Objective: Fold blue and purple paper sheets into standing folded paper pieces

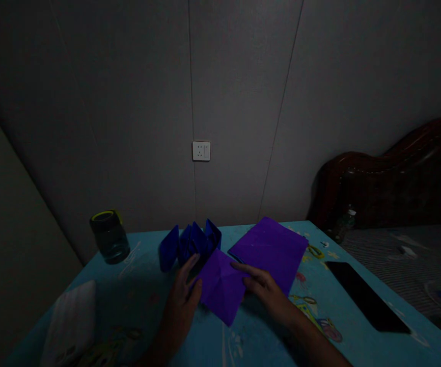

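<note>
A creased square of purple paper [222, 288] is held just above the table between my two hands, one corner pointing toward me. My left hand [185, 293] grips its left corner, thumb on top and the forefinger reaching along the edge. At the right corner, my right hand [264, 286] pinches the sheet, with the forefinger stretched over its upper face and the thumb hidden underneath. Just behind lie several folded blue paper pieces [193, 242], standing in a row. Larger purple sheets [274, 250] rest in a stack to the right, partly behind my right hand.
On the blue patterned tablecloth [144, 285] stand a dark bottle with a yellow-green rim [109, 237] at left and a white packet [71, 323] at front left. A black flat slab [365, 295] lies on the right. Behind is a wall with a socket [201, 151]; a bed headboard [392, 183] is at right.
</note>
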Tool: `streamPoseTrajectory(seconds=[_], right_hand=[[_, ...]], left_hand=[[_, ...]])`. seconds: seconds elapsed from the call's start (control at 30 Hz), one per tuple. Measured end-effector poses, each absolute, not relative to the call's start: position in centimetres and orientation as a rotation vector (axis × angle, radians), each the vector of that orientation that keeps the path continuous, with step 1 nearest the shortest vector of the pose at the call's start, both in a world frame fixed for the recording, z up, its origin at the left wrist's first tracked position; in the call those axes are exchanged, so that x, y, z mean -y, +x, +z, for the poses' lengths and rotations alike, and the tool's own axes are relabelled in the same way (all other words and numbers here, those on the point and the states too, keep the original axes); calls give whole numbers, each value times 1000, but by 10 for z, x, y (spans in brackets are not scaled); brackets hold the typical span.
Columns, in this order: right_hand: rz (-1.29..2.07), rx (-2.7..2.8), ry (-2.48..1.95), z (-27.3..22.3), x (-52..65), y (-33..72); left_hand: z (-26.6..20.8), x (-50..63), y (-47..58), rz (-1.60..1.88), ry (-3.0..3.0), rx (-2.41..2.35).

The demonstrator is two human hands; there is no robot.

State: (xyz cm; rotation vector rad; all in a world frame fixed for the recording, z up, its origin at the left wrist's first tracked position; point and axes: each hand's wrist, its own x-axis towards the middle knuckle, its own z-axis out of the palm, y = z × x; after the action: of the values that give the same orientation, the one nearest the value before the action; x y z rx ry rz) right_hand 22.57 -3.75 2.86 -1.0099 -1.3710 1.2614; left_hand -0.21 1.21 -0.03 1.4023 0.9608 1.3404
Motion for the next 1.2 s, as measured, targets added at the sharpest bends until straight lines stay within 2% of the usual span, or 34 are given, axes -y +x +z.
streamPoseTrajectory(seconds=[0.4, 0.57, 0.73, 0.93, 1.07, 1.2], right_hand=[[1288, 1174, -1055, 22, 29, 226], [1252, 1080, -1000, 24, 27, 229], [1226, 1051, -1017, 22, 25, 228], [1292, 1064, -1049, 21, 25, 224], [1412, 1082, -951, 26, 29, 222], [1382, 1208, -999, 27, 31, 220]], left_hand=[[-4, -3, 0, 1029, 1084, -878], [14, 5, -3, 960, 1220, -749], [16, 10, -9, 992, 1644, -619], [9, 9, -8, 1003, 1922, -799], [3, 5, -5, 1020, 1883, -934], [1, 5, -2, 966, 1830, -1043]])
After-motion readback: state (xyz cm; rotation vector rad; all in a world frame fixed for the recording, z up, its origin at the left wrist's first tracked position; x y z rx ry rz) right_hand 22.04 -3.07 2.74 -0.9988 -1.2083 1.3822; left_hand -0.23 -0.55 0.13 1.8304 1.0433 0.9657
